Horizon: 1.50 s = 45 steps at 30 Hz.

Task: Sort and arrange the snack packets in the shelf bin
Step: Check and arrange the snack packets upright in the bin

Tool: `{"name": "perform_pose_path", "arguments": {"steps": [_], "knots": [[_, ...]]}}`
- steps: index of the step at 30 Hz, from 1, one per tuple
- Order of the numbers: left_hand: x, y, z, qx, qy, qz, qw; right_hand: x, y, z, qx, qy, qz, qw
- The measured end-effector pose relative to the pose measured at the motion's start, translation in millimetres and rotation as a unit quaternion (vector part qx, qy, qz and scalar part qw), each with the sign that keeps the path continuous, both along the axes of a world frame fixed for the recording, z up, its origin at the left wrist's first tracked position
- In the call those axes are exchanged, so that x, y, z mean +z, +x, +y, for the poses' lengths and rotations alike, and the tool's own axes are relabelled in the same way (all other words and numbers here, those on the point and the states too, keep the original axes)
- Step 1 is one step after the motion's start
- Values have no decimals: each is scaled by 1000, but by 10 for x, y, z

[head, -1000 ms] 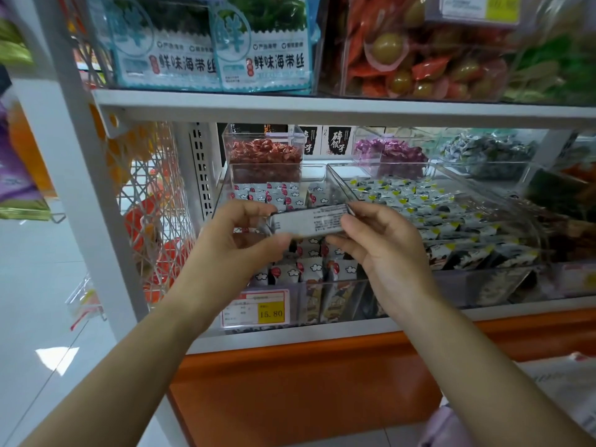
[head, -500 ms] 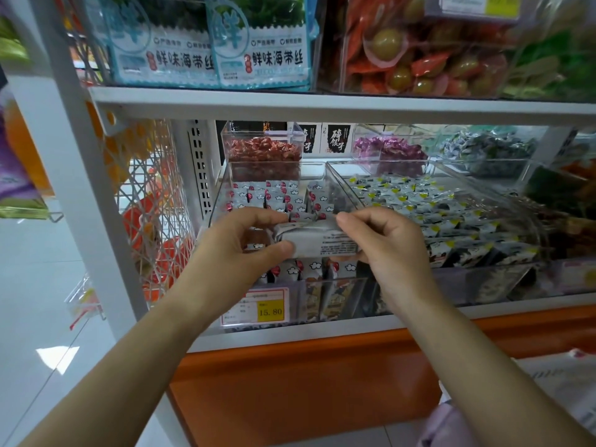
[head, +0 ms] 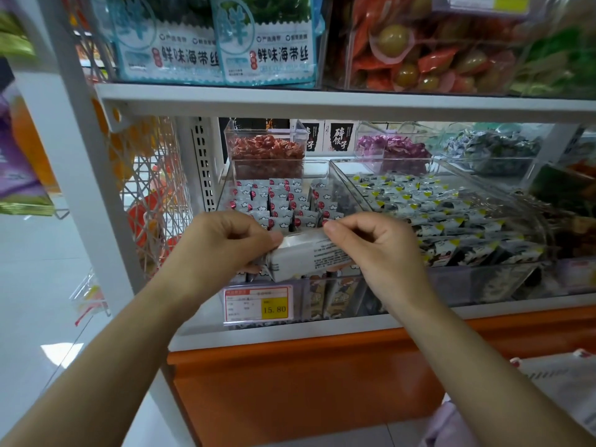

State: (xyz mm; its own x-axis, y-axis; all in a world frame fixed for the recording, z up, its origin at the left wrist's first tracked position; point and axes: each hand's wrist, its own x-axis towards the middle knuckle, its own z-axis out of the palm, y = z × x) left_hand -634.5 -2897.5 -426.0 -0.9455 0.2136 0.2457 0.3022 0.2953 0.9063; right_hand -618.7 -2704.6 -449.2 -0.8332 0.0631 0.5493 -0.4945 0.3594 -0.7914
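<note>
A white snack packet (head: 306, 256) with small printed text on its back is held lengthwise just above the front edge of a clear shelf bin (head: 322, 175). My left hand (head: 222, 246) grips the packet's left end and my right hand (head: 377, 250) pinches its right end. Behind the hands, the bin holds rows of upright white packets (head: 283, 201) with red dots and cloud prints. The packets at the bin's front are partly hidden by my hands.
A second clear bin (head: 451, 217) of black, white and yellow packets sits to the right. Smaller bins of red candies (head: 266, 151) and purple candies (head: 392, 146) stand behind. A price tag (head: 258, 304) reading 15.80 hangs on the bin's front. The upper shelf (head: 322, 101) overhangs.
Both hands have lowered the packet from above the bin down to its front rows, tilting it so its left end dips.
</note>
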Motion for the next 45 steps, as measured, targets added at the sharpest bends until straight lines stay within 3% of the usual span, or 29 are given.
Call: {"name": "perform_pose_path", "arguments": {"steps": [6,10,15,21,26,30,32,35,37,40,43,45], "knots": [[5,30,-5,-8,-1,18,1000,-16,-9,-22,-19,-6,5,1000],[-37,21,3,-24,-63,10,998,-30,-39,10,-32,-27,-7,999],[-33,1,-12,-11,-70,34,997,60,-62,143,87,-118,-133,980],[-76,-36,22,-19,-64,35,997,106,-93,227,140,-177,-190,956],[-99,-45,35,-11,-51,30,998,71,-104,216,145,-201,-209,946],[-130,-50,66,49,-34,33,998,-3,-113,138,150,-220,-173,948],[-132,-63,77,76,-19,32,996,-28,-102,78,176,-202,-157,950],[-114,-69,119,87,-6,40,995,-43,-96,-13,128,-87,-117,981],[-93,-86,155,87,-9,55,995,-24,-123,-58,112,-79,-93,986],[-73,-203,128,128,-131,148,972,76,-243,-86,81,-121,-73,987],[-52,-364,16,167,-310,214,911,207,-489,-115,12,-120,-58,991],[-92,-483,-65,162,-413,209,872,274,-712,-154,-13,-84,-65,994]]}}
